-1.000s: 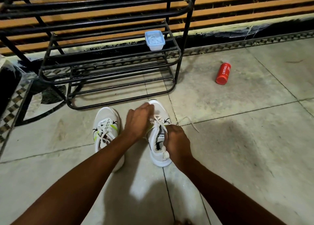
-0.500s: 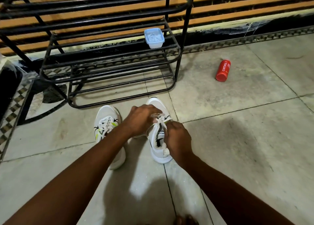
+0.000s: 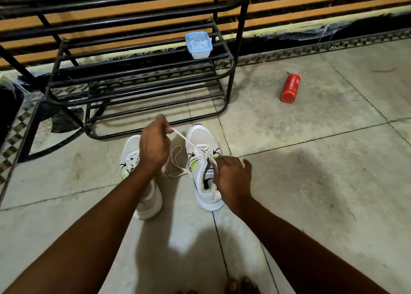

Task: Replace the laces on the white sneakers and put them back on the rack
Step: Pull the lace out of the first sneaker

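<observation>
Pinching the lace (image 3: 189,141) taut, the left hand (image 3: 154,147) hides the left sneaker (image 3: 131,151); the right hand (image 3: 232,178), fingers curled, grip unclear, rests on the right sneaker (image 3: 200,138).

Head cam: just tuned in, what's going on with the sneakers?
A person is working on the right sneaker on the floor. The left hand pulls a white lace up and away, while the right hand steadies the shoe near its tongue. The left sneaker sits beside it, laced. Both are off the rack.
</observation>
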The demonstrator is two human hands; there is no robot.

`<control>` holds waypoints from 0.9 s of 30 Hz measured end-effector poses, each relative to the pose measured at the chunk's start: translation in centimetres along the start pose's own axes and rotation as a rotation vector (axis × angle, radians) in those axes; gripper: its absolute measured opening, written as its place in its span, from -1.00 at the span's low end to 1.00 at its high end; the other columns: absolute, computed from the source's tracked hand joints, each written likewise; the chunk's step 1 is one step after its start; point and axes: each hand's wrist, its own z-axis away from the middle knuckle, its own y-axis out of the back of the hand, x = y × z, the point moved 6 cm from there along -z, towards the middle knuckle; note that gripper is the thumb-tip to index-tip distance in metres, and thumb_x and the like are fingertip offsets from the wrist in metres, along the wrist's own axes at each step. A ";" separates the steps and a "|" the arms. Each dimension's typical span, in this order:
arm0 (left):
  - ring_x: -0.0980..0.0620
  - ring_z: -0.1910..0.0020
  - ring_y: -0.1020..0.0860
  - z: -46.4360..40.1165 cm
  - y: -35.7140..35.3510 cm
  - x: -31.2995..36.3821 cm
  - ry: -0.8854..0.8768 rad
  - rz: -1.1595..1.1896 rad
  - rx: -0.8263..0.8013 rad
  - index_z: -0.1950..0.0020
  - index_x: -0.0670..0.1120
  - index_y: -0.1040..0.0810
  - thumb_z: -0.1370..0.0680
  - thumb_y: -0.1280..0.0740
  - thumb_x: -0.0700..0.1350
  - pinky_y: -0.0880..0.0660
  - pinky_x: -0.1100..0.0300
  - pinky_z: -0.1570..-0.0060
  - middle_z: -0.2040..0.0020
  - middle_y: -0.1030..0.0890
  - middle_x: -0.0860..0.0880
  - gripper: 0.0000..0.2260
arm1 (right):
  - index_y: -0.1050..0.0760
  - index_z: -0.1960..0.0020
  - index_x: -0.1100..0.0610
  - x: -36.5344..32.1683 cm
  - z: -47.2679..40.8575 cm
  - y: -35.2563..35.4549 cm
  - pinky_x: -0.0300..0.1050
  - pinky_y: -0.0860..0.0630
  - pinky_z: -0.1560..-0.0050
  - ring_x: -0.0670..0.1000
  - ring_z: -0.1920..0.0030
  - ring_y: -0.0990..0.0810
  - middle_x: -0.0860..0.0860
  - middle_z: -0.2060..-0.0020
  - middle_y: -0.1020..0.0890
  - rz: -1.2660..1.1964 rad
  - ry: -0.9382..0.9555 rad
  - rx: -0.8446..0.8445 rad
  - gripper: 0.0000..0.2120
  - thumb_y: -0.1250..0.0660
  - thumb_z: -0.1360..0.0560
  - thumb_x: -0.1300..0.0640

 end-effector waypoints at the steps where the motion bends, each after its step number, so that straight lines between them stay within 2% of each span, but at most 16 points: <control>1: -0.04 0.09 -0.68 0.0 0.4 -0.5 0.072 0.174 0.037 0.07 -0.12 -0.47 -0.54 -0.23 -0.44 -0.62 -0.01 0.15 0.13 -0.69 -0.03 -0.78 | -0.62 -0.03 0.00 0.0 0.0 0.0 0.19 -0.40 -0.22 0.06 -0.01 -0.64 -0.09 0.07 -0.68 -0.003 0.003 0.001 -0.80 -0.47 -0.41 0.05; 2: -0.05 0.10 -0.71 0.3 0.2 -0.5 0.172 0.393 0.038 0.05 -0.16 -0.45 -0.60 -0.24 -0.41 -0.63 0.03 0.20 0.15 -0.70 -0.07 -0.84 | -0.62 -0.01 0.00 -0.1 -0.1 0.0 0.18 -0.40 -0.21 0.06 0.00 -0.63 -0.09 0.08 -0.67 -0.005 0.002 0.002 -0.81 -0.47 -0.40 0.05; 4: -0.13 0.26 -0.69 1.8 -1.6 0.1 0.462 0.851 0.003 0.01 -0.18 -0.41 -0.67 -0.20 -0.37 -0.58 0.09 0.38 0.23 -0.65 -0.12 -0.87 | -0.62 0.01 0.01 -0.2 -0.1 0.0 0.17 -0.41 -0.19 0.07 0.02 -0.63 -0.08 0.11 -0.66 0.005 -0.004 -0.006 -0.83 -0.46 -0.39 0.07; 5: -0.12 0.36 -0.61 2.5 -2.6 0.5 0.579 0.998 -0.027 0.03 -0.16 -0.40 -0.66 -0.17 -0.41 -0.54 0.11 0.44 0.30 -0.57 -0.12 -0.82 | -0.62 0.02 0.01 -0.2 -0.1 0.1 0.17 -0.42 -0.18 0.07 0.03 -0.63 -0.08 0.12 -0.66 0.009 -0.010 -0.011 -0.83 -0.46 -0.38 0.08; 6: -0.09 0.42 -0.50 3.1 -3.4 0.6 0.628 1.040 -0.077 0.08 -0.15 -0.39 -0.61 -0.12 -0.47 -0.49 0.14 0.48 0.34 -0.49 -0.11 -0.75 | -0.62 0.03 0.02 -0.3 -0.1 0.1 0.16 -0.43 -0.16 0.08 0.05 -0.63 -0.07 0.14 -0.66 0.015 -0.012 -0.014 -0.83 -0.46 -0.37 0.08; 7: -0.05 0.42 -0.41 3.4 -4.1 0.5 0.590 0.990 -0.148 0.12 -0.13 -0.38 -0.56 -0.07 -0.51 -0.43 0.17 0.49 0.36 -0.45 -0.08 -0.70 | -0.63 0.04 0.02 -0.3 -0.1 0.2 0.16 -0.44 -0.14 0.09 0.06 -0.64 -0.06 0.15 -0.66 0.023 -0.010 -0.015 -0.82 -0.47 -0.36 0.09; 8: -0.03 0.39 -0.39 3.3 -4.4 0.5 0.470 0.840 -0.233 0.13 -0.11 -0.39 -0.56 -0.07 -0.49 -0.39 0.18 0.45 0.36 -0.46 -0.05 -0.70 | -0.63 0.05 0.03 -0.3 -0.1 0.3 0.16 -0.45 -0.13 0.10 0.07 -0.64 -0.06 0.15 -0.66 0.030 -0.005 -0.013 -0.83 -0.47 -0.36 0.09; 11: 0.02 0.20 -0.52 3.7 -5.3 2.1 -0.076 0.226 -0.530 0.06 -0.08 -0.49 -0.65 -0.27 -0.21 -0.46 0.10 0.16 0.19 -0.59 0.02 -0.90 | -0.63 0.05 0.05 -0.4 -0.2 0.5 0.16 -0.47 -0.10 0.12 0.09 -0.64 -0.03 0.16 -0.67 0.032 0.005 -0.010 -0.84 -0.47 -0.37 0.10; 13: -0.03 0.12 -0.54 4.3 -6.2 3.3 -0.363 -0.020 -0.628 0.04 -0.11 -0.54 -0.57 -0.30 -0.20 -0.48 0.06 0.04 0.13 -0.59 -0.03 -0.96 | -0.63 0.07 0.06 -0.5 -0.1 0.6 0.15 -0.49 -0.08 0.13 0.10 -0.64 -0.03 0.17 -0.67 0.027 0.002 -0.012 -0.85 -0.46 -0.36 0.11; 14: -0.08 0.11 -0.54 4.4 -6.4 3.7 -0.425 -0.089 -0.648 0.05 -0.12 -0.55 -0.53 -0.30 -0.22 -0.47 0.04 0.04 0.13 -0.59 -0.06 -0.95 | -0.63 0.08 0.06 -0.6 -0.1 0.5 0.15 -0.49 -0.07 0.13 0.11 -0.64 -0.03 0.17 -0.66 0.024 0.001 -0.009 -0.86 -0.46 -0.36 0.11; 18: -0.12 0.11 -0.57 3.7 -6.6 3.7 -0.479 -0.190 -0.670 0.07 -0.09 -0.61 -0.46 -0.33 -0.26 -0.50 0.04 0.01 0.15 -0.59 -0.02 -0.87 | -0.62 0.09 0.05 -0.5 -0.2 0.4 0.14 -0.49 -0.06 0.12 0.10 -0.64 -0.03 0.18 -0.66 0.015 0.002 -0.012 -0.89 -0.42 -0.39 0.09; 21: -0.06 0.02 -0.51 3.2 -6.5 3.3 -0.470 -0.344 -0.701 0.07 0.01 -0.61 -0.53 -0.38 -0.08 -0.50 0.03 0.01 0.16 -0.44 0.12 -0.97 | -0.61 0.09 0.04 -0.2 -0.3 0.6 0.10 -0.47 -0.04 0.11 0.10 -0.63 -0.04 0.19 -0.65 -0.018 -0.002 0.000 -0.84 -0.27 -0.48 0.02; 22: -0.06 0.01 -0.49 3.0 -6.3 2.8 -0.440 -0.371 -0.696 0.10 0.04 -0.59 -0.56 -0.38 -0.01 -0.49 0.03 0.01 0.17 -0.41 0.15 -0.94 | -0.61 0.09 0.03 -0.1 -0.3 0.7 0.09 -0.47 -0.03 0.10 0.10 -0.63 -0.04 0.19 -0.66 -0.035 -0.008 -0.001 -0.78 -0.21 -0.51 -0.01; 24: -0.06 0.03 -0.48 2.8 -5.5 1.9 -0.330 -0.273 -0.674 0.17 0.10 -0.51 -0.58 -0.37 0.04 -0.45 0.02 0.00 0.20 -0.41 0.17 -0.85 | -0.61 0.08 0.03 0.0 -0.4 0.9 0.08 -0.47 -0.01 0.10 0.09 -0.63 -0.04 0.19 -0.66 -0.061 -0.012 0.001 -0.71 -0.14 -0.54 -0.04; 27: -0.10 0.00 -0.52 2.3 -3.9 0.6 -0.173 -0.162 -0.515 0.13 0.07 -0.54 -0.52 -0.31 0.04 -0.48 -0.02 -0.05 0.13 -0.51 0.08 -0.91 | -0.61 0.10 0.06 -0.3 -0.5 1.1 0.05 -0.49 0.08 0.12 0.13 -0.62 -0.02 0.22 -0.65 -0.084 0.018 0.004 -0.78 -0.22 -0.52 -0.01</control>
